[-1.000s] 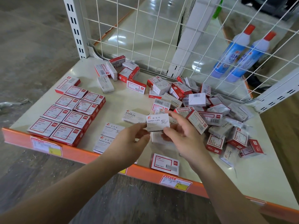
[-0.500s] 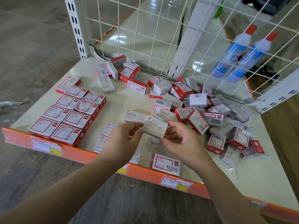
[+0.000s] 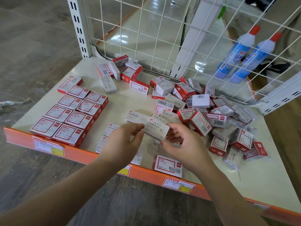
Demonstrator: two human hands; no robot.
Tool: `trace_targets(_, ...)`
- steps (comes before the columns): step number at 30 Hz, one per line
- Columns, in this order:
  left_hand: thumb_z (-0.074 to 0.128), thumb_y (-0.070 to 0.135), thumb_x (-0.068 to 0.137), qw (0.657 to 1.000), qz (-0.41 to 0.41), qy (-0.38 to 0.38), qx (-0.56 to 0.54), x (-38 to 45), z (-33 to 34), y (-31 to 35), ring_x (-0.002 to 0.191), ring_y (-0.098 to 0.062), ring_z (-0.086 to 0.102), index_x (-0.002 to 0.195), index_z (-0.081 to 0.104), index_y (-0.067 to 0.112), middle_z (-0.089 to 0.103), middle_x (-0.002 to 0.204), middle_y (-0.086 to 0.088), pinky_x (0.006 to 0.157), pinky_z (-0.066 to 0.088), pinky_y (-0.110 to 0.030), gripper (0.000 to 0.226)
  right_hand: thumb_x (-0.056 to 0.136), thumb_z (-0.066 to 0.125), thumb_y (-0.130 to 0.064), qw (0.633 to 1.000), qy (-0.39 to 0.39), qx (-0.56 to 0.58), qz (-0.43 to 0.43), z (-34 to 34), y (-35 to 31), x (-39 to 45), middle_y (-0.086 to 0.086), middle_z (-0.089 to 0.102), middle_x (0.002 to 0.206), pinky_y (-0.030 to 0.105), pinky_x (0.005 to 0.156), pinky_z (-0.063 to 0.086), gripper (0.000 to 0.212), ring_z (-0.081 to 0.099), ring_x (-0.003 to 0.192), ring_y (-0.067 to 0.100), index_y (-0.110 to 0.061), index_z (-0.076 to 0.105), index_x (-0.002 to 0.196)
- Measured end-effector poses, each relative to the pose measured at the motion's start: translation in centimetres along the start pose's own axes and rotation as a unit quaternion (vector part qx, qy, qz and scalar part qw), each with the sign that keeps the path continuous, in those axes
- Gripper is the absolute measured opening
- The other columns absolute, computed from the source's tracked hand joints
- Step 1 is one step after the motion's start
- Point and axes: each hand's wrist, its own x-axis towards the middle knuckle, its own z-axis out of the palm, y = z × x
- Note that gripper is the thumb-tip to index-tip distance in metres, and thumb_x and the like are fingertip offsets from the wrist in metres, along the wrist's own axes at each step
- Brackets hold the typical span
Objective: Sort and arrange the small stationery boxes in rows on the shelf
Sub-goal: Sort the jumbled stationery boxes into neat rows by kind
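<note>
Both hands (image 3: 123, 141) (image 3: 182, 144) pinch 1 white cardboard paper-clip box (image 3: 156, 128); 2 rows of red boxes (image 3: 70, 111) line the cream shelf's (image 3: 268, 185) left edge, a jumbled pile (image 3: 211, 115) remains unsorted

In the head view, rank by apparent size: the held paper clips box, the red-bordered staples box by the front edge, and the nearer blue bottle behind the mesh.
1. Nearer blue bottle, largest, though farthest away.
2. Red-bordered staples box.
3. Paper clips box, partly hidden by the left hand and right hand, so the order of 2 and 3 is unsure.
</note>
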Motion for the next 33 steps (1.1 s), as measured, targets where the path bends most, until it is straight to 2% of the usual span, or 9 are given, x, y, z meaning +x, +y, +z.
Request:
trace_targets(4,0.05,0.017,0.093,0.999,0.001,0.008,0.042,0.0,-1.1,-0.6,0.099,-0.009,0.052,0.12,0.061,0.015,0.061,0.118,0.001,0.087,0.048,-0.028,0.03,0.079,0.071,-0.027,1.0,-0.014,-0.014,0.007,0.4,0.1,0.2,-0.019,0.06,0.083,0.008,0.065,0.046,0.028,0.054,0.081,-0.01,-0.043,0.051,0.089)
trace_targets(7,0.051,0.014,0.092,0.997,0.004,0.015,0.081,0.0,-2.1,-1.4,0.106,-0.015,0.053,0.122,0.059,0.012,0.059,0.119,-0.001,0.088,0.049,-0.03,0.031,0.079,0.071,-0.03,0.999,-0.037,-0.035,0.01,1.1,0.2,0.8,-0.022,0.057,0.075,0.011,0.057,0.043,0.016,0.054,0.074,-0.009,-0.035,0.058,0.086)
trace_targets(10,0.05,0.017,0.092,0.992,0.004,0.008,0.129,-0.3,-2.8,-2.0,0.11,-0.018,0.052,0.124,0.057,0.013,0.057,0.124,0.0,0.086,0.05,-0.032,0.033,0.077,0.071,-0.027,0.998,-0.049,-0.04,0.0,1.8,0.4,1.4,-0.023,0.058,0.069,0.014,0.057,0.042,0.012,0.055,0.068,-0.005,-0.03,0.06,0.08)
trace_targets(16,0.052,0.016,0.091,0.974,0.056,-0.038,0.217,-0.9,-3.6,-2.9,0.119,-0.021,0.047,0.126,0.056,0.012,0.053,0.132,-0.002,0.091,0.045,-0.032,0.036,0.081,0.066,-0.028,0.994,-0.078,-0.07,-0.008,2.5,-0.5,1.9,-0.016,0.06,0.09,0.009,0.061,0.041,0.018,0.055,0.08,-0.005,-0.03,0.059,0.098)
trace_targets(20,0.048,0.026,0.093,0.966,0.066,-0.069,0.238,-1.1,-3.9,-2.9,0.129,-0.015,0.038,0.133,0.05,0.018,0.042,0.141,0.004,0.1,0.039,-0.03,0.04,0.083,0.066,-0.025,0.992,-0.1,-0.077,-0.012,2.7,-0.8,2.1,-0.023,0.052,0.086,0.0,0.063,0.038,0.021,0.049,0.077,-0.014,-0.032,0.058,0.101)
trace_targets(23,0.051,0.026,0.092,0.967,0.068,-0.067,0.238,-1.1,-3.9,-2.8,0.127,-0.017,0.041,0.13,0.053,0.016,0.046,0.138,0.002,0.098,0.041,-0.033,0.039,0.083,0.066,-0.028,0.991,-0.11,-0.077,-0.004,2.9,-0.7,2.3,-0.02,0.054,0.095,0.005,0.064,0.039,0.027,0.05,0.084,-0.008,-0.033,0.057,0.108)
trace_targets(26,0.046,0.03,0.094,0.964,0.061,-0.08,0.245,-0.8,-3.9,-2.6,0.128,-0.012,0.037,0.134,0.048,0.02,0.042,0.14,0.007,0.097,0.042,-0.029,0.041,0.085,0.064,-0.031,0.99,-0.119,-0.075,0.008,3.1,-0.4,2.5,-0.013,0.055,0.108,0.008,0.07,0.038,0.034,0.051,0.093,-0.003,-0.031,0.056,0.118)
trace_targets(29,0.041,0.033,0.096,0.96,0.063,-0.098,0.256,-0.5,-4.0,-2.6,0.128,-0.007,0.034,0.137,0.043,0.025,0.037,0.141,0.011,0.097,0.041,-0.023,0.041,0.089,0.058,-0.031,0.991,-0.113,-0.072,0.015,3.5,-0.4,2.6,-0.016,0.054,0.098,0.008,0.067,0.039,0.036,0.051,0.087,-0.004,-0.028,0.052,0.125)
trace_targets(33,0.041,0.034,0.096,0.956,0.065,-0.101,0.266,-0.4,-4.1,-2.5,0.127,-0.008,0.033,0.137,0.042,0.027,0.037,0.14,0.011,0.098,0.041,-0.023,0.042,0.091,0.056,-0.03,0.991,-0.108,-0.075,0.018,4.0,-0.4,2.6,-0.015,0.052,0.094,0.012,0.067,0.037,0.035,0.05,0.085,-0.001,-0.028,0.051,0.126)
